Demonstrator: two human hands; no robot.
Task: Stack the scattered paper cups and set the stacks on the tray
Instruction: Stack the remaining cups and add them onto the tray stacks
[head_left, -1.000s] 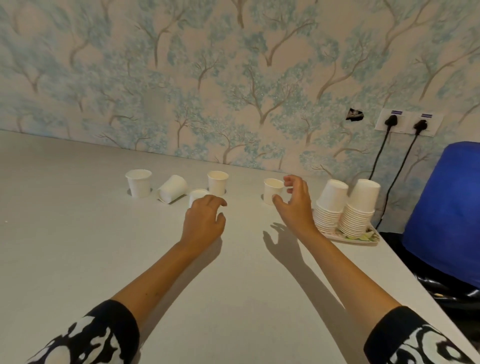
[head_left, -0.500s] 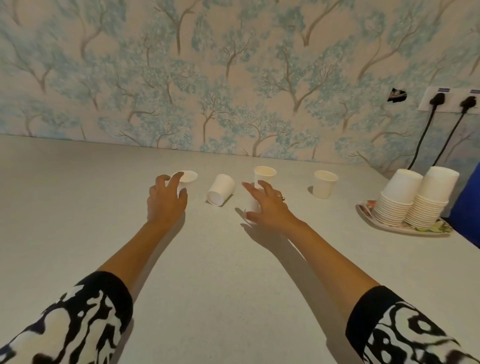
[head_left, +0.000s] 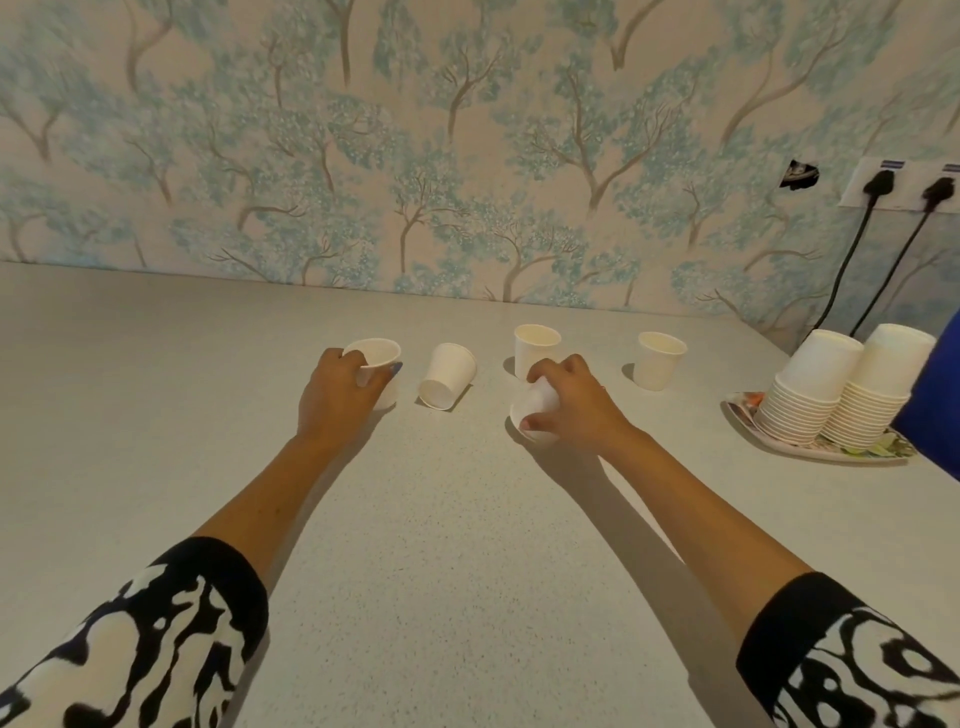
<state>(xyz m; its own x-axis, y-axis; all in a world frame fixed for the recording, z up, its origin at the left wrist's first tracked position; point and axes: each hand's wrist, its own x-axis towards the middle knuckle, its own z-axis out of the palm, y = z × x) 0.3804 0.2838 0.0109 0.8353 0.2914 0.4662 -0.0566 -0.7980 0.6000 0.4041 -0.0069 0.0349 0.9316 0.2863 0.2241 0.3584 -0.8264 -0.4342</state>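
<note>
From the head view, the left hand (head_left: 340, 392) is wrapped around an upright cup (head_left: 375, 364) on the counter (head_left: 467, 545), while the right hand (head_left: 574, 408) clasps a tipped cup (head_left: 535, 413). Between them lies a toppled cup (head_left: 447, 375), base toward the person, nearer the left hand; the tray (head_left: 748, 423) sits well right.

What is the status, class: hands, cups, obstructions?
Left hand grips upright cup. Right hand grips tipped cup. Two stacks on tray. Nothing blocking.

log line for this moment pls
left hand: grips upright cup | right hand: grips tipped cup | loose cups: three | tray: two stacks
</note>
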